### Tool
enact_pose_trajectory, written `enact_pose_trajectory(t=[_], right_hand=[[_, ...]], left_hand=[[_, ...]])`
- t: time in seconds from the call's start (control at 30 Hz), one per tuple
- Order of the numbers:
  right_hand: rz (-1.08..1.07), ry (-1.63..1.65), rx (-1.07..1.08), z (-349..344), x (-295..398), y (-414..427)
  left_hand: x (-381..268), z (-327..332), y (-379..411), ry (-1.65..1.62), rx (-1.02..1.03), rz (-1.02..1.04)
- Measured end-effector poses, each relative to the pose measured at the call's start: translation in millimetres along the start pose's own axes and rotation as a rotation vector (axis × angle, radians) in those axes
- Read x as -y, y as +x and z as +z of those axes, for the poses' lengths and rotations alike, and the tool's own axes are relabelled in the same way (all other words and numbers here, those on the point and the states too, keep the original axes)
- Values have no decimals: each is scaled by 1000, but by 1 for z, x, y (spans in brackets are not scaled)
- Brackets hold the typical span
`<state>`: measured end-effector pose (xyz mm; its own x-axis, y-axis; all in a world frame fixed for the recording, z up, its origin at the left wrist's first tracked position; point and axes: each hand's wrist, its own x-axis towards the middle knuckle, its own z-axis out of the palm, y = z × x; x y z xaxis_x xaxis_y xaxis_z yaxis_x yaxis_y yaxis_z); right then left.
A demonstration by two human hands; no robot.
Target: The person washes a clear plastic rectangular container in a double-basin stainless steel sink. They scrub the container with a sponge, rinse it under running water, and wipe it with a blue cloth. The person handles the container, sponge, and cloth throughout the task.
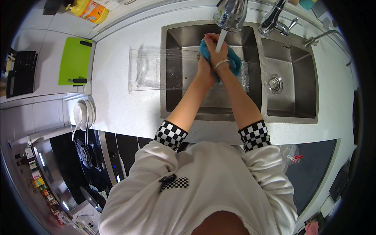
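Observation:
Both my hands are together over the larger basin of the steel sink point(211, 117), gripping a blue cloth point(235, 60). My left hand point(206, 69) is on the cloth's lower left side, its fingers partly hidden. Across it lies my right hand point(218, 48), with a pale band on the wrist. Water runs from the chrome faucet point(230, 17) onto the right hand. Beneath the hands, a long clear plastic bin point(147, 70) spans the basin, its left end resting over the counter.
A smaller basin with a drain strainer point(275, 83) is on the right. Behind it stand a second chrome faucet point(268, 22) and a thin spout point(315, 39). To the left are a green cutting board point(73, 61), stacked white dishes point(83, 113) and a yellow bottle point(91, 11).

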<state>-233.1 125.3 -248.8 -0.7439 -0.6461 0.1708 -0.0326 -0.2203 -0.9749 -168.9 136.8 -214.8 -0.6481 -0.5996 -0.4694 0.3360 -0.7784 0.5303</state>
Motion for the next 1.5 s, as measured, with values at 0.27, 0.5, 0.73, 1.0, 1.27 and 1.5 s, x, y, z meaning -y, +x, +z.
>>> enact_pose_trajectory(t=[0.27,0.5,0.73,1.0,1.27,1.5], right_hand=[[334,-23,160,-6,9,-41],[724,653,93,-7,4,-40],[603,913,419,-39,-98,-1],[785,646,107,-20,18,-47],[124,-143,181,-162,-20,20],[-98,-486,-359,-269,-33,149]], left_hand=[[-3,-29,33,303,10,49],[12,-28,17,572,-154,107],[9,1,-31,768,-127,13],[-4,-35,34,758,-91,179],[-34,0,52,1648,287,365],[-39,41,31,1919,268,413]])
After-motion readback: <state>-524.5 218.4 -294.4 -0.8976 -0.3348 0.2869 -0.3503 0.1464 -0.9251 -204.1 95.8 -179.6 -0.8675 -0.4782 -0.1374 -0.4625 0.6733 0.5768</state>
